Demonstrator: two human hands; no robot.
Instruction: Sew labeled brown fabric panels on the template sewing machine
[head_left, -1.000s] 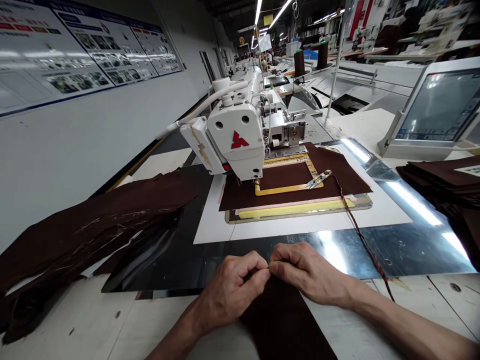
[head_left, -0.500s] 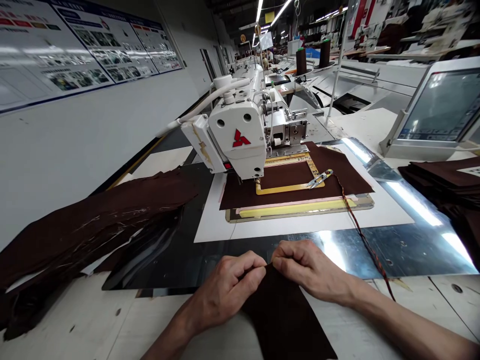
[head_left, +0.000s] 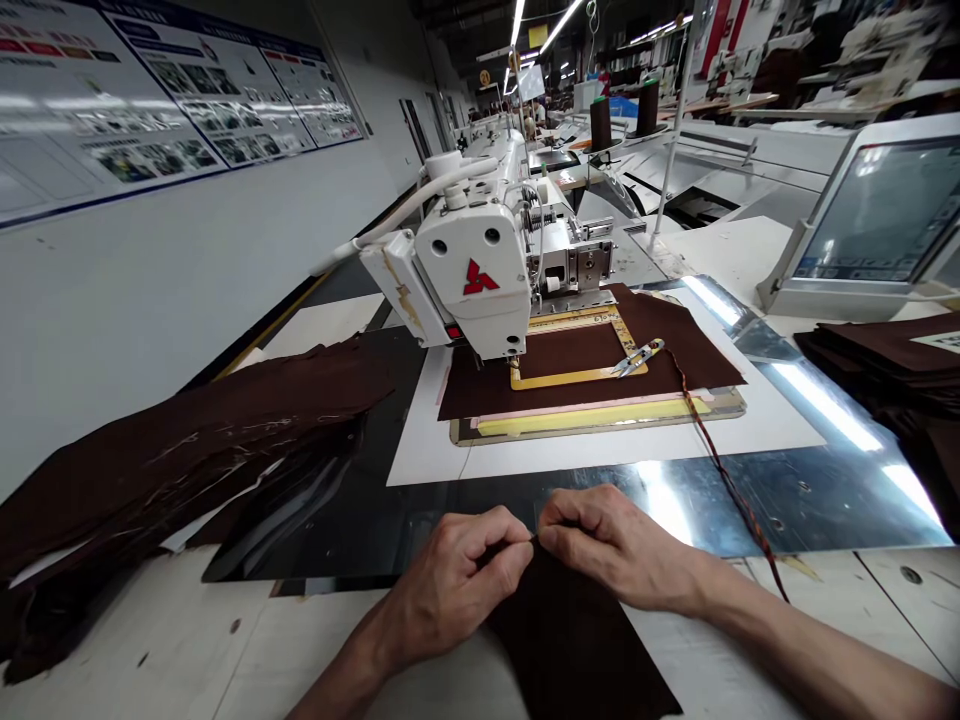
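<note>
While I watch remotely, my left hand (head_left: 461,575) and right hand (head_left: 611,540), both closed in pinches, hold the brown cloth (head_left: 574,635) by its far edge. It extends nearer me than the machine (head_left: 472,280).

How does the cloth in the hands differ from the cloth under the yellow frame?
The held cloth is pinched at its far end between the left hand and right hand; the framed cloth sits under the yellow frame, with no hand on it. The held cloth runs lengthwise toward the viewer; the framed cloth lies flat, spread side to side. Both are dark brown.
</note>
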